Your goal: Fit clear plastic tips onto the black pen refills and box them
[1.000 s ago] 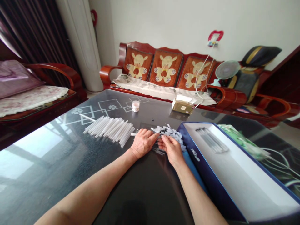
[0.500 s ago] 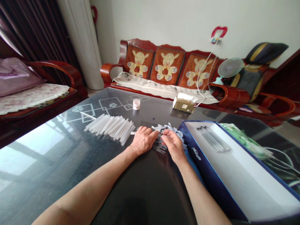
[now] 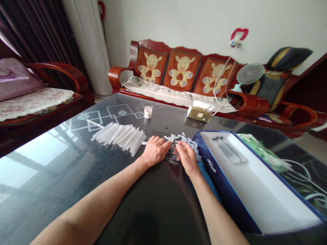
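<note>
My left hand [image 3: 155, 151] lies flat-fingered on the dark glass table [image 3: 153, 207], over a thin white plastic tube [image 3: 144, 143] whose end sticks out to the left. My right hand [image 3: 187, 158] sits beside it, fingertips close to the left hand and against a heap of small translucent plastic pieces [image 3: 184, 141]. To the left of my hands, a neat row of white translucent tubes [image 3: 119, 137] lies side by side. What my right fingers grip is hidden.
An open blue box with a white inside [image 3: 255, 183] stands right of my right arm, holding dark slender sticks [image 3: 230, 149]. A small white jar [image 3: 148, 112] and a tan carton [image 3: 199, 114] stand farther back. A red wooden sofa lies beyond the table.
My hands have shifted only slightly, with the right fingers closing in toward the left hand. The whole view has tilted a little as my head moved.
</note>
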`<state>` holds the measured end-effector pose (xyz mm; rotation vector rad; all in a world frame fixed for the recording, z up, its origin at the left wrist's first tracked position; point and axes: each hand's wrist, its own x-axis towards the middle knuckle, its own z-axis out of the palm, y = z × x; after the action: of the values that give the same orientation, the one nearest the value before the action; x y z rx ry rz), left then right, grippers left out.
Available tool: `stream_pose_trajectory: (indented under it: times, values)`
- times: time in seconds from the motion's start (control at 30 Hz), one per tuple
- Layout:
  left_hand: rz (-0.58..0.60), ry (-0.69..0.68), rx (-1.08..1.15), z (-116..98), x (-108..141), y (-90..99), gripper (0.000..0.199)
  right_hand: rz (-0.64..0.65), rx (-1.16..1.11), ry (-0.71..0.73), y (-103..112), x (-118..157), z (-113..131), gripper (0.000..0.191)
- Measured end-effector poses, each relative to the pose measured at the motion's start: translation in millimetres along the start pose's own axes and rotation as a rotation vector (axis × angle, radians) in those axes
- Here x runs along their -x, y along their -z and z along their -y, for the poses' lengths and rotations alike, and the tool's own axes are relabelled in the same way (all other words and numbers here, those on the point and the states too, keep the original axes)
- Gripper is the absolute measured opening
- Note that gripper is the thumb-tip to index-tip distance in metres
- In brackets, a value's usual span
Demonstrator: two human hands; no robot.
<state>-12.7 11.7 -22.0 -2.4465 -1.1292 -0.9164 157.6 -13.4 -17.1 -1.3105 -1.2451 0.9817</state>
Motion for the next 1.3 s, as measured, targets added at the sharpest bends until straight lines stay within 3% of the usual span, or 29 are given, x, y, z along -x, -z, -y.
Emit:
stream_pose_trajectory:
  times: [0.2,0.37,0.57,0.73,0.9,1.17,1.3]
  values:
    - [0.012,-0.004,0.019,0.1,-0.1,0.7,0.030,0.008,0.013,0.023,-0.6,-2.2,-3.8,0.028]
    - [0.014,0.009,0.036,0.0,-0.2,1.1,0.031,0.032,-0.050,0.017,-2.0,-0.4,-3.9,0.042]
    - [0.029,-0.013,0.013,-0.9,-0.6,2.3,0.030,0.001,-0.021,-0.017,-4.2,-1.3,-6.3,0.036]
    - [0.032,0.010,0.047,0.1,-0.2,1.8,0.031,0.028,-0.140,-0.038,-4.5,0.2,-2.0,0.046]
    - [0.032,-0.004,0.047,-0.7,-0.1,2.0,0.032,-0.013,-0.056,-0.075,-3.1,-1.4,-4.9,0.043]
    - [0.023,-0.008,0.003,1.2,-0.2,0.7,0.031,-0.028,0.002,0.068,-4.1,-2.1,-6.4,0.031]
    - [0.010,0.008,0.002,2.6,-0.5,0.1,0.030,-0.250,0.316,0.320,12.3,-7.6,-7.0,0.023]
